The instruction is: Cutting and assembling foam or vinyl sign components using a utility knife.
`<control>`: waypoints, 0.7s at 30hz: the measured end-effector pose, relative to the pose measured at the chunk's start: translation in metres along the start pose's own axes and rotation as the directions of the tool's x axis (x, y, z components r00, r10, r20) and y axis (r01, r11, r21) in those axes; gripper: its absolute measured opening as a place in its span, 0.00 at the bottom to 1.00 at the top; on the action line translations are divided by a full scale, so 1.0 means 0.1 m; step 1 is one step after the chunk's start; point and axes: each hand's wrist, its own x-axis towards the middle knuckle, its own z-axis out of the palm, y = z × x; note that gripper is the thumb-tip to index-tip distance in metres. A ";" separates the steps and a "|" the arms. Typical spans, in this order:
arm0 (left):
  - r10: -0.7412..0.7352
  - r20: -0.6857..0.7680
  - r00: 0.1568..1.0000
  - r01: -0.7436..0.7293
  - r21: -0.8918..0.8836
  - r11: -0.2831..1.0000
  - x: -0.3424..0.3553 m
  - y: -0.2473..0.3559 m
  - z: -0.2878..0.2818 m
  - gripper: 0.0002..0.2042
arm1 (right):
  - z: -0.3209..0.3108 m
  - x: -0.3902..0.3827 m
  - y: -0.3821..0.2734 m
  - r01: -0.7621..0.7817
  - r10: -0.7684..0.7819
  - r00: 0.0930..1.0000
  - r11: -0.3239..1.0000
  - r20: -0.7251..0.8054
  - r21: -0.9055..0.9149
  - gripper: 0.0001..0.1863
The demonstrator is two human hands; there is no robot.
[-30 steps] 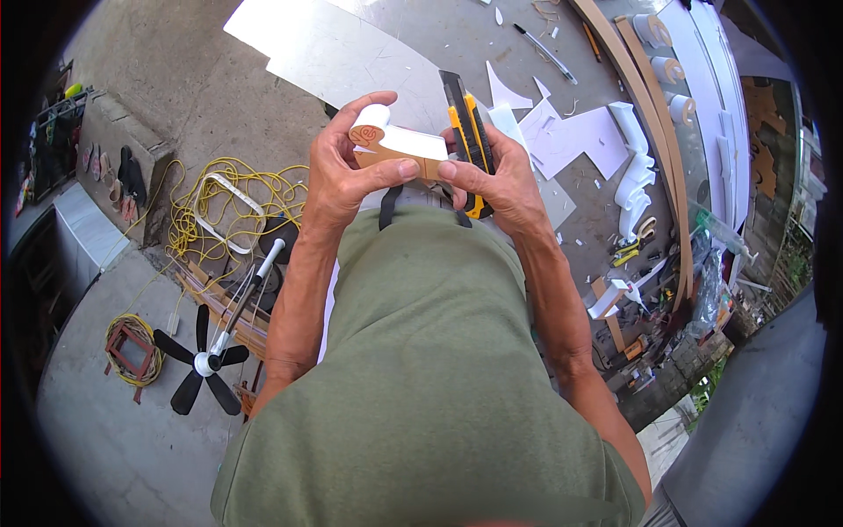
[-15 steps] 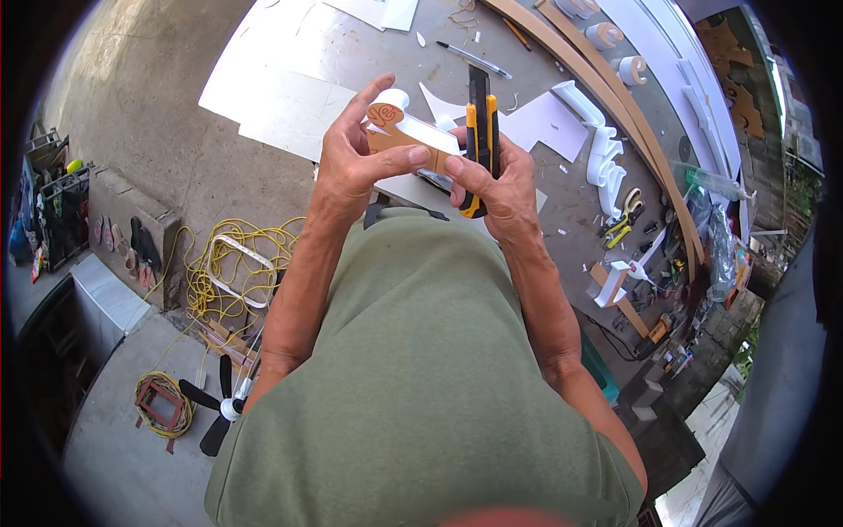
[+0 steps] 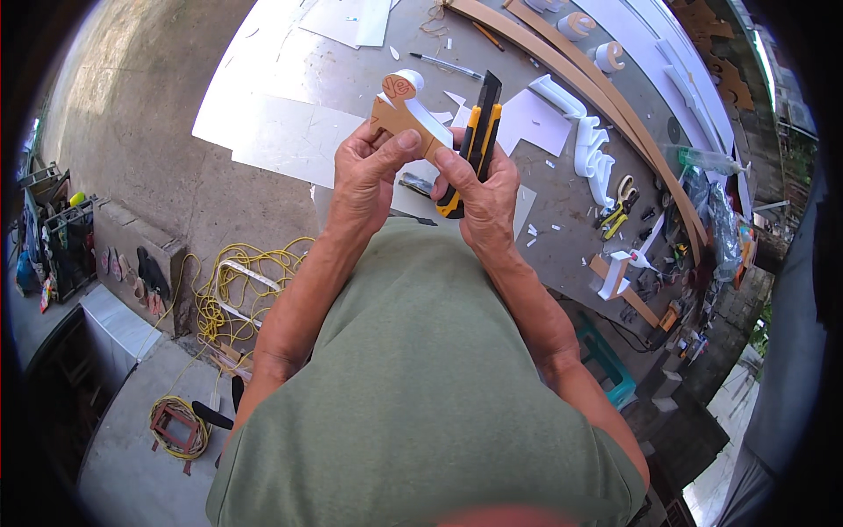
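Between both hands, over the near edge of the table, I hold a curved cut-out piece (image 3: 397, 114) with a brown paper-like face, reddish marks and white side walls. My left hand (image 3: 364, 176) grips its lower left part, thumb pressed on the brown face. My right hand (image 3: 483, 189) pinches the piece's right end between thumb and fingers. That same hand also clasps a black and yellow utility knife (image 3: 475, 149), its dark blade end pointing up and away from me. Some of my fingers are hidden behind the piece.
White sheets (image 3: 290, 127) and small scraps cover much of the grey table (image 3: 562, 206). A pen (image 3: 446, 66) lies beyond my hands. White curvy letter-like pieces (image 3: 593, 158), scissors (image 3: 625, 189) and pliers (image 3: 615, 224) lie right. A yellow cord (image 3: 233, 290) tangles on the floor left; a green stool (image 3: 606, 364) stands right.
The piece has turned more upright, its round end rising, and my left hand has shifted lower on it. The knife now leans to the right. My view has shifted slightly.
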 end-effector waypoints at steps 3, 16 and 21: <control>0.072 0.013 0.997 -0.072 0.039 0.997 0.00 0.04 -0.05 0.21 | -0.01 -0.01 0.01 -0.024 0.025 0.999 0.999 0.036 -0.034 0.26; 0.023 0.077 0.997 -0.058 0.498 0.865 -0.02 0.22 0.00 0.23 | -0.19 0.06 -0.08 -0.169 0.177 0.968 0.984 0.179 -0.060 0.30; 0.072 0.128 0.989 -0.120 0.425 0.897 -0.04 0.17 -0.02 0.20 | -0.23 0.03 -0.07 -0.202 0.182 0.966 0.975 0.185 0.095 0.24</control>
